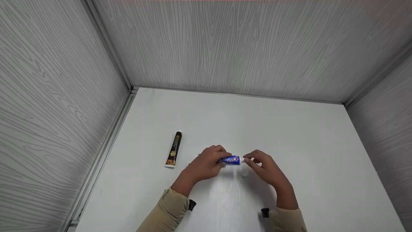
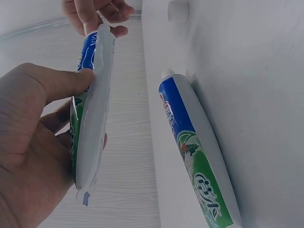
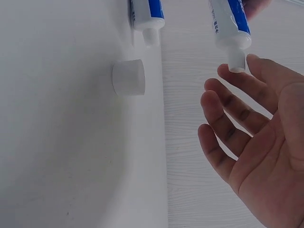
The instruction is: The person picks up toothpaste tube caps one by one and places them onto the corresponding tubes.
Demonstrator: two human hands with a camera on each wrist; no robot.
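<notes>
My left hand (image 1: pixel 209 162) grips a blue, green and white toothpaste tube (image 2: pixel 95 109) along its body, thumb on one face and fingers behind. Its bare white nozzle (image 3: pixel 236 59) points toward my right hand (image 1: pixel 263 165). The right thumb and index fingertip pinch at the nozzle's end, while the other fingers (image 3: pixel 223 114) stay loosely bent. A white cap (image 3: pixel 128 77) sits on the table below the nozzle. Beside the held tube, a second blue and green toothpaste tube (image 2: pixel 194 152) lies on the table, mostly hidden behind my left hand in the head view.
A black and gold tube (image 1: pixel 174 149) lies on the white table (image 1: pixel 289 135), left of my hands. Grey wood-grain panels (image 1: pixel 225 48) wall the table at the back and on both sides.
</notes>
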